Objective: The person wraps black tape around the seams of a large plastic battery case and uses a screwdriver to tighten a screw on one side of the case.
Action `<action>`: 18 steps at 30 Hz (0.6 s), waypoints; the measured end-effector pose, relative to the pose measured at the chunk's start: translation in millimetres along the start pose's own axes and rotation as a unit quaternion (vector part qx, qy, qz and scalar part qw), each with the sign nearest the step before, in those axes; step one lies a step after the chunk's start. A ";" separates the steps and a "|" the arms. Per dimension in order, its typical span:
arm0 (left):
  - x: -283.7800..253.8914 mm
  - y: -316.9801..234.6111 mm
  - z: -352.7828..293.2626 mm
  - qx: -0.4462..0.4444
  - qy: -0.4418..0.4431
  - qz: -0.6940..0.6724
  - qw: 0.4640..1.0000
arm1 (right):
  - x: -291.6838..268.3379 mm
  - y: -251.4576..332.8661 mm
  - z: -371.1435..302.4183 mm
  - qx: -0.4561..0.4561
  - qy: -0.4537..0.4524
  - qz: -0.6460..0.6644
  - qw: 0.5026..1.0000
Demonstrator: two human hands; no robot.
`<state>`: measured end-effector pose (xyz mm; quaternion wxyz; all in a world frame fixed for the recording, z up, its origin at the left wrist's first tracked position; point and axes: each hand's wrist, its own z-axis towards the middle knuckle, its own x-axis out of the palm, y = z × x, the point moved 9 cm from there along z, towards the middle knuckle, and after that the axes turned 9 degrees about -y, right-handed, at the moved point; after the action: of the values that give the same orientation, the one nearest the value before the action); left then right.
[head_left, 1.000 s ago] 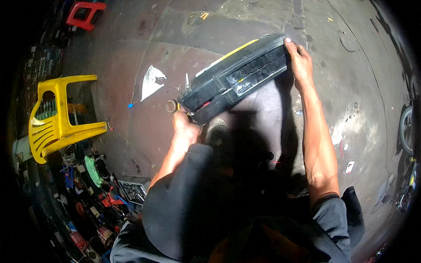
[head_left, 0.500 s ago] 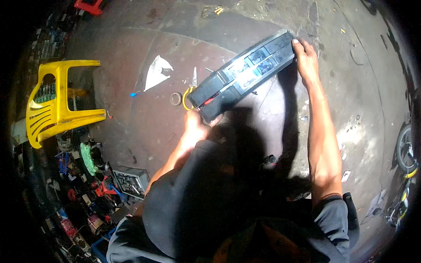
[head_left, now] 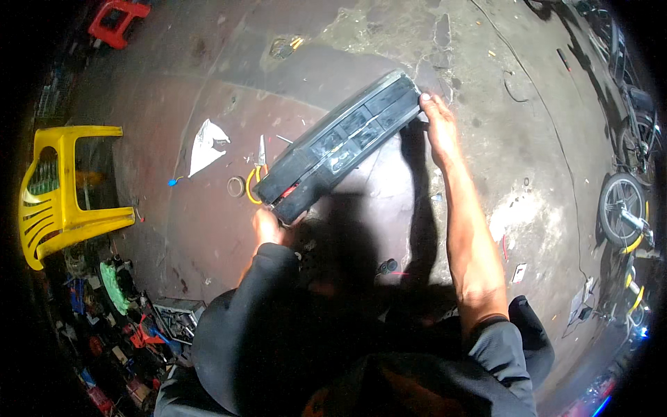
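Observation:
A long black plastic case (head_left: 340,142) is held up at a slant above the floor, its far end up to the right. My left hand (head_left: 271,229) grips the near lower end, where a gap shows something red inside. My right hand (head_left: 438,128) has its thumb and fingers on the far right end. Just left of the case, yellow-handled scissors (head_left: 255,182) lie partly hidden behind it. Beside them is a roll of tape (head_left: 236,186).
A torn white sheet (head_left: 207,147) lies on the floor to the left. A yellow plastic chair (head_left: 59,201) stands farther left, above a heap of tools and parts (head_left: 125,340). A red stool (head_left: 114,24) is at the far left; a wheel (head_left: 620,212) is at the right, near a cable (head_left: 542,97).
The whole scene has shifted left and slightly down in view as the head turned. Both hands keep hold of the case, whose top face has tilted and shows less glare.

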<state>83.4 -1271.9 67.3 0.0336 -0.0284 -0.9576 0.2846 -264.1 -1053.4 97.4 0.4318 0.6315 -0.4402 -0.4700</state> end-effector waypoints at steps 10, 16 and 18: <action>-58.2 -11.8 16.8 0.033 0.044 0.202 0.978 | -12.7 10.6 -7.4 0.070 0.028 -0.050 0.996; -63.3 -104.5 -115.6 0.072 -0.026 0.200 0.977 | -86.2 57.9 2.7 0.067 0.054 -0.104 0.991; -51.7 -135.9 -168.8 0.055 0.019 0.231 0.971 | -178.1 -5.3 -0.2 -0.013 0.096 -0.272 0.957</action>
<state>143.7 -1297.7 280.2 -0.0133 -0.2522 -0.9072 0.3364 -293.5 -880.8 130.4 0.3361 0.7638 -0.2016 -0.5128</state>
